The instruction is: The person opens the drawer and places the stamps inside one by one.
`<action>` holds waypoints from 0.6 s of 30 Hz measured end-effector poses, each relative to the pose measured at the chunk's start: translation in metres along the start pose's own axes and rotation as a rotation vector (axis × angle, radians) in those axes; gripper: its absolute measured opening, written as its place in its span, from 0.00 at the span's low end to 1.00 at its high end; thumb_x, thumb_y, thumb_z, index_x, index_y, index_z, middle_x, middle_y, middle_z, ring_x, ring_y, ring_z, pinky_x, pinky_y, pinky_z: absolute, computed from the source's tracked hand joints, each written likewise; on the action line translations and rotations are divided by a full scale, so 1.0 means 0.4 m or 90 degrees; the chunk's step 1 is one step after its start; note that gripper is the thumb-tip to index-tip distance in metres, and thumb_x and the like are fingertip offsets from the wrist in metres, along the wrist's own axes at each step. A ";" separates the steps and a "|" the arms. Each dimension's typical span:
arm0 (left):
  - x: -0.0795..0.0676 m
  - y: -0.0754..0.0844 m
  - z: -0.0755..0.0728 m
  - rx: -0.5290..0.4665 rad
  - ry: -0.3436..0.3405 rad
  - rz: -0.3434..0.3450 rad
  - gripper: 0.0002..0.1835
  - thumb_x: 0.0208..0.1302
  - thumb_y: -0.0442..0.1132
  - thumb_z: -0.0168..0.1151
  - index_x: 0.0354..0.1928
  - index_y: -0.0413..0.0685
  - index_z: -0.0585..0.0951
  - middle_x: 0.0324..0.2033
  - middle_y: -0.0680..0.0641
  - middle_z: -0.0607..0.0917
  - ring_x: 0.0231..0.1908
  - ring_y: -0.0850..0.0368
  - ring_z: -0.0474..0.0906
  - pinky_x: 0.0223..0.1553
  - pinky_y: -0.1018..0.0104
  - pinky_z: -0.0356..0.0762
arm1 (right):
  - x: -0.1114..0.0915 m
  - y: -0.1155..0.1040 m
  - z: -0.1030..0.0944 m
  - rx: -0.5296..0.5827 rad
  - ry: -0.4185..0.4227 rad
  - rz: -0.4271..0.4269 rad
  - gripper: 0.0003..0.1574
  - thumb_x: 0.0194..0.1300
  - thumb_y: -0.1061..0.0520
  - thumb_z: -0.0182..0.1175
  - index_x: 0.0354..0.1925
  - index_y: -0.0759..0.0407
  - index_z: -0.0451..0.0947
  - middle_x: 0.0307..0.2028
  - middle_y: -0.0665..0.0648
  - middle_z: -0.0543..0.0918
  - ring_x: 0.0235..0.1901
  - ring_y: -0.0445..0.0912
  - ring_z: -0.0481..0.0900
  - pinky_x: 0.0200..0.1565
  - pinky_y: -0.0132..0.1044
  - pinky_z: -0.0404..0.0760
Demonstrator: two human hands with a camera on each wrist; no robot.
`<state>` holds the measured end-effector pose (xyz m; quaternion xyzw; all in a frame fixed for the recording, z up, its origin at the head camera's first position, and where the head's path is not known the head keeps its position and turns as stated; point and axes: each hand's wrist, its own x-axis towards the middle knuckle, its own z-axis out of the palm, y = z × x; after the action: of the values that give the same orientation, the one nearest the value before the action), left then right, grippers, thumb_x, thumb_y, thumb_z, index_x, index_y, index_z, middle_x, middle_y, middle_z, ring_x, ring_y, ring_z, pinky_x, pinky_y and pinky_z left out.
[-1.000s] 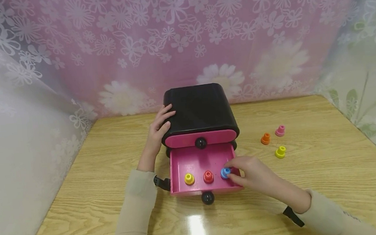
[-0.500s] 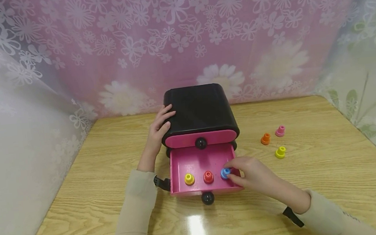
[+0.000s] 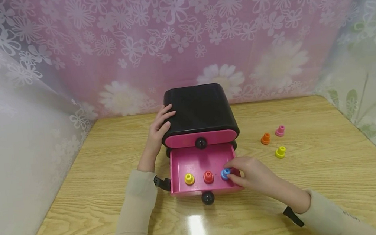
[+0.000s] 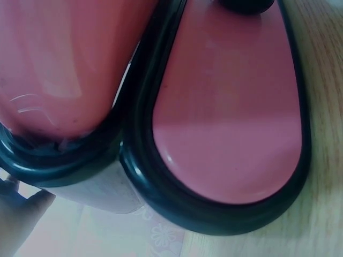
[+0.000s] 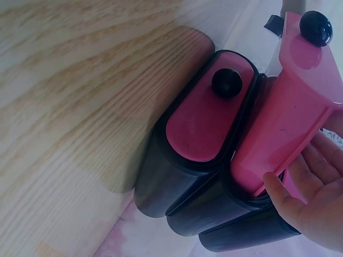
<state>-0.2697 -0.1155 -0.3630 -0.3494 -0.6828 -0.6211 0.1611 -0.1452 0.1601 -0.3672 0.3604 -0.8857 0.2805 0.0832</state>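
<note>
We see no clear change from the earlier frames. Right hand (image 3: 256, 173), reaching over the right wall of the drawer (image 3: 196, 160), still pinches the blue peg (image 3: 225, 173) narrowly, thumb and forefinger; peg sits front right inside, near the red peg (image 3: 208, 177). Left hand (image 3: 158, 128) rests along the cabinet (image 3: 200, 107), fingers extended onto its top.

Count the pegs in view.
6. In the open drawer: yellow peg, red peg, and blue peg pinched by the right hand. On the table to the right: orange peg, pink peg, second yellow peg. Closed drawers could hide more.
</note>
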 end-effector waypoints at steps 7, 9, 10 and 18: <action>0.003 0.046 0.010 0.006 -0.002 -0.005 0.19 0.58 0.26 0.42 0.51 0.22 0.68 0.60 0.31 0.60 0.64 0.42 0.42 0.62 0.52 0.40 | 0.000 -0.002 -0.001 -0.011 0.000 -0.004 0.11 0.46 0.63 0.67 0.33 0.60 0.79 0.24 0.43 0.75 0.23 0.37 0.68 0.26 0.32 0.74; 0.003 0.066 0.014 0.012 -0.003 -0.007 0.19 0.57 0.26 0.42 0.51 0.21 0.68 0.59 0.29 0.60 0.64 0.39 0.41 0.62 0.51 0.40 | 0.001 -0.004 -0.002 -0.012 0.000 -0.005 0.11 0.46 0.63 0.67 0.33 0.59 0.79 0.24 0.43 0.76 0.23 0.37 0.68 0.26 0.32 0.73; 0.004 0.075 0.016 0.015 -0.003 -0.009 0.19 0.57 0.26 0.41 0.50 0.20 0.67 0.59 0.29 0.59 0.64 0.39 0.41 0.62 0.51 0.40 | 0.001 -0.004 -0.003 -0.014 0.000 -0.006 0.11 0.46 0.63 0.67 0.33 0.59 0.79 0.24 0.43 0.76 0.23 0.37 0.68 0.26 0.31 0.73; 0.002 0.072 0.016 0.015 -0.002 -0.017 0.19 0.57 0.25 0.41 0.51 0.20 0.67 0.59 0.29 0.59 0.64 0.41 0.42 0.62 0.52 0.41 | -0.004 -0.005 -0.005 -0.006 0.018 -0.022 0.11 0.46 0.64 0.67 0.33 0.59 0.79 0.25 0.44 0.76 0.24 0.37 0.69 0.27 0.32 0.74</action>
<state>-0.2493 -0.1096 -0.3424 -0.3394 -0.6948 -0.6146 0.1558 -0.1427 0.1611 -0.3654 0.3709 -0.8795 0.2800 0.1022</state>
